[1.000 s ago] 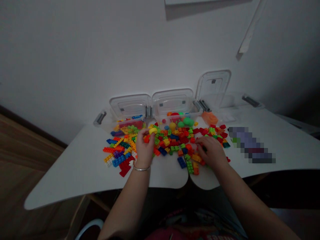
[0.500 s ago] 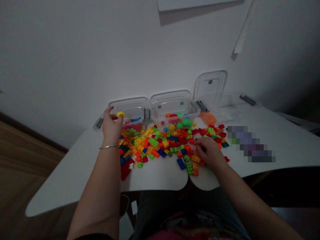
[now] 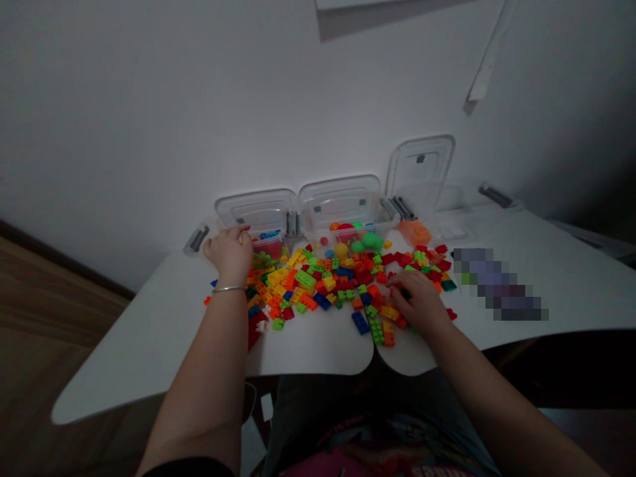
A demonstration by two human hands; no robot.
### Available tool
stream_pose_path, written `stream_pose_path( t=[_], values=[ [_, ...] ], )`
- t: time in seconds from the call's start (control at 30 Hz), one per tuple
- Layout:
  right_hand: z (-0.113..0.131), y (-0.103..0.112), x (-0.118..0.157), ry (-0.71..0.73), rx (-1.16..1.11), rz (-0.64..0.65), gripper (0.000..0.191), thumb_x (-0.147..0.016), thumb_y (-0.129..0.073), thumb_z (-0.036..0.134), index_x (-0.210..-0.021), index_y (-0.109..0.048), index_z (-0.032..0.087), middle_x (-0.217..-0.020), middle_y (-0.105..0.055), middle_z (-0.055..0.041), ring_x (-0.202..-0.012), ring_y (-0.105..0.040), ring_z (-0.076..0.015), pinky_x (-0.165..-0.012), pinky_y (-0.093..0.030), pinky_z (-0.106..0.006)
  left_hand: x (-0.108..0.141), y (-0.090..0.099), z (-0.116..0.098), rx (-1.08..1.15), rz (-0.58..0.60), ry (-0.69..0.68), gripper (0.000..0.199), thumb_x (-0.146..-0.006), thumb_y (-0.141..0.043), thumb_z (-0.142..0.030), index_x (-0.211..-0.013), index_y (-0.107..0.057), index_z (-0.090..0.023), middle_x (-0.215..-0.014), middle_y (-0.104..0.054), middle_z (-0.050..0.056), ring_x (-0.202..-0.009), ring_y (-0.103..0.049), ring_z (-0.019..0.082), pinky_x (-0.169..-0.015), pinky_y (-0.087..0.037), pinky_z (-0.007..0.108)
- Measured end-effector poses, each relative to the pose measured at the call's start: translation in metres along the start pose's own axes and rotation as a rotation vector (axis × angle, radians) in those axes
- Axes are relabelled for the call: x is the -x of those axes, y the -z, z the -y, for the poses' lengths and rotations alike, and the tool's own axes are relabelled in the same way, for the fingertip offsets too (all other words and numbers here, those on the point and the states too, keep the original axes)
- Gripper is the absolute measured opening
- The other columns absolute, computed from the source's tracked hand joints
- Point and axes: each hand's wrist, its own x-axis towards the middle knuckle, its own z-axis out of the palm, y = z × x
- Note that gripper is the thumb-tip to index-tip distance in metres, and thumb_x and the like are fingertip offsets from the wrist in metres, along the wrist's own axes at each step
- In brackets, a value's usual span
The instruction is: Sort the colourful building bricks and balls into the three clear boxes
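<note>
Toy bricks (image 3: 305, 281) in many colours lie heaped across the white table. My left hand (image 3: 230, 253), with a bracelet at the wrist, is over the left clear box (image 3: 271, 248), its fingers bent; a sliver of yellow shows by the fingertips, too small to name. Red and blue pieces are inside that box. My right hand (image 3: 415, 298) rests at the right of the heap, its fingers curled around something dark that I cannot make out. The middle clear box (image 3: 318, 232) has coloured balls (image 3: 368, 240) in it.
An upright clear lid (image 3: 420, 169) leans on the wall at the right, behind an orange piece (image 3: 415, 232). A blurred, pixelated object (image 3: 497, 281) lies on the right of the table (image 3: 124, 358). The front edges of the table curve in near my body.
My left hand has turned and moved slightly down and right over the left box. The yellow round piece seen in its fingers is now mostly hidden. My right hand has barely moved.
</note>
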Motion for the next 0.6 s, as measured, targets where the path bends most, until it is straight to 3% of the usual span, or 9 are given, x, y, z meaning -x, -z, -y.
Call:
stream_pose_path(
  t=[0.13,0.23,0.3,0.37,0.47,0.6],
  values=[
    [-0.001,0.0,0.0,0.007,0.007,0.001,0.016,-0.086,-0.05,0.022,-0.088,-0.065,0.019,-0.092,-0.07,-0.0078,-0.091,-0.061,-0.0238,-0.087,-0.046,-0.04,0.02,0.002,-0.01,0.149,-0.08,-0.089,0.03,-0.087,-0.048,-0.024,-0.106,-0.07,-0.021,-0.117,-0.066,0.011,-0.113,-0.055,0.029,-0.103,-0.034,0.047],
    [-0.003,-0.001,0.0,0.014,0.015,0.003,0.015,-0.086,-0.05,0.022,-0.087,-0.065,0.019,-0.089,-0.07,-0.0076,-0.088,-0.061,-0.0239,-0.084,-0.046,-0.04,0.052,0.006,-0.031,0.253,-0.109,-0.302,0.024,-0.088,-0.052,-0.025,-0.103,-0.07,-0.022,-0.118,-0.064,0.009,-0.115,-0.051,0.027,-0.104,-0.033,0.047],
    [-0.003,-0.001,0.0,0.023,0.009,-0.011,0.014,-0.086,-0.051,0.022,-0.086,-0.065,0.019,-0.088,-0.07,-0.0078,-0.087,-0.061,-0.0239,-0.083,-0.046,-0.04,0.078,0.007,-0.048,0.291,-0.094,-0.431,0.021,-0.089,-0.053,-0.026,-0.102,-0.07,-0.023,-0.108,-0.066,0.008,-0.108,-0.053,0.026,-0.099,-0.037,0.047],
    [-0.004,-0.002,0.001,0.027,0.002,-0.026,0.014,-0.085,-0.051,0.021,-0.086,-0.065,0.019,-0.089,-0.07,-0.008,-0.087,-0.062,-0.0236,-0.083,-0.047,-0.04,0.102,0.006,-0.06,0.366,-0.015,-0.605,0.018,-0.09,-0.055,-0.026,-0.098,-0.07,-0.022,-0.098,-0.066,0.007,-0.099,-0.056,0.023,-0.089,-0.043,0.041],
    [-0.003,-0.001,0.001,0.007,-0.001,-0.02,0.012,-0.085,-0.053,0.019,-0.086,-0.065,0.019,-0.089,-0.07,-0.0075,-0.086,-0.061,-0.0231,-0.082,-0.047,-0.039,0.126,-0.003,-0.069,0.435,0.205,-0.887,0.014,-0.089,-0.057,-0.029,-0.09,-0.069,-0.022,-0.095,-0.066,0.006,-0.091,-0.056,0.02,-0.082,-0.045,0.036],
    [-0.002,0.0,0.0,-0.007,0.001,-0.007,0.011,-0.084,-0.054,0.02,-0.087,-0.065,0.02,-0.09,-0.071,-0.0074,-0.087,-0.061,-0.0238,-0.083,-0.047,-0.039,0.137,-0.014,-0.067,0.342,0.355,-1.062,0.013,-0.087,-0.061,-0.032,-0.085,-0.068,-0.022,-0.098,-0.066,0.005,-0.094,-0.054,0.021,-0.088,-0.045,0.039]
  ],
)
